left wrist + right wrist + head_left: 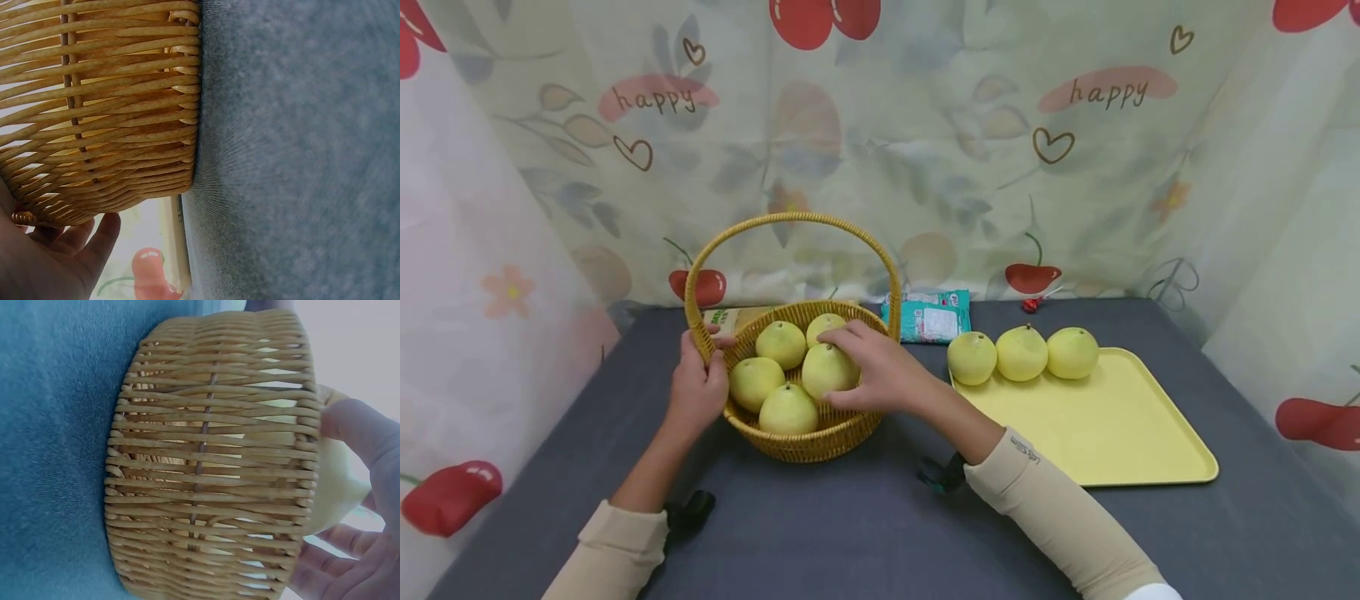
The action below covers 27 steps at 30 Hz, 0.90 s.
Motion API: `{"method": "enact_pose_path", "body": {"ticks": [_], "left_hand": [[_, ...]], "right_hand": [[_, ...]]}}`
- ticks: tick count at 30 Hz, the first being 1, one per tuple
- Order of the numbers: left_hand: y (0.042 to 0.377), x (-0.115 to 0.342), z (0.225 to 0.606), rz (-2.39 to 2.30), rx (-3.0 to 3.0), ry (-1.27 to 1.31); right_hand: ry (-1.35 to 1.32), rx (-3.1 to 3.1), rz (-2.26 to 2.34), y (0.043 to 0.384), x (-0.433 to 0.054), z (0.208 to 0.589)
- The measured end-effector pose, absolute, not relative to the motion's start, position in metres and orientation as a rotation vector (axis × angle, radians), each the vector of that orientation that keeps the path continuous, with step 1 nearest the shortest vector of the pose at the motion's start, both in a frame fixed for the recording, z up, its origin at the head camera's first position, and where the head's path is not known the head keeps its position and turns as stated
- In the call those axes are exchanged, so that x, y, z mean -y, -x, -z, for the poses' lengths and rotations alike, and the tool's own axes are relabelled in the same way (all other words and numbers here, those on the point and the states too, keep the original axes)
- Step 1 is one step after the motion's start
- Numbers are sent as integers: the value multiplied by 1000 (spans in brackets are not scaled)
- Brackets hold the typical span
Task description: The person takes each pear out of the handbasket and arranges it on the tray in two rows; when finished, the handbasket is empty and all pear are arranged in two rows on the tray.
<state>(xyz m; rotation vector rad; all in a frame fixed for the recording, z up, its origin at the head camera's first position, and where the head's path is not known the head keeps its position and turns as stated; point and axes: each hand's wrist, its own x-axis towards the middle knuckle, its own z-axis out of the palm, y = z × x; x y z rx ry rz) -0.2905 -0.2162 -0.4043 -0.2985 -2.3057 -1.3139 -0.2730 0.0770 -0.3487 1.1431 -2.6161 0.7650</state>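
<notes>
While R hand (877,367) pinches round fruit (828,372) in basket (808,451), L hand (696,387) grips handle (790,217); uneven hold could let fruit slip & knock nbr fruits (788,411).

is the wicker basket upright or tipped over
Upright: the wicker basket sits base-down on the dark tabletop, its handle arches above its open top, and pale green fruits are inside it.
</notes>
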Motion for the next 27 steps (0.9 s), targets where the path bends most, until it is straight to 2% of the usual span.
{"method": "enact_pose_path", "body": {"ticks": [27], "left_hand": [[290,215,402,1332,2317,289]], "right_hand": [[-1084,2463,-934,241,-120,340]]}}
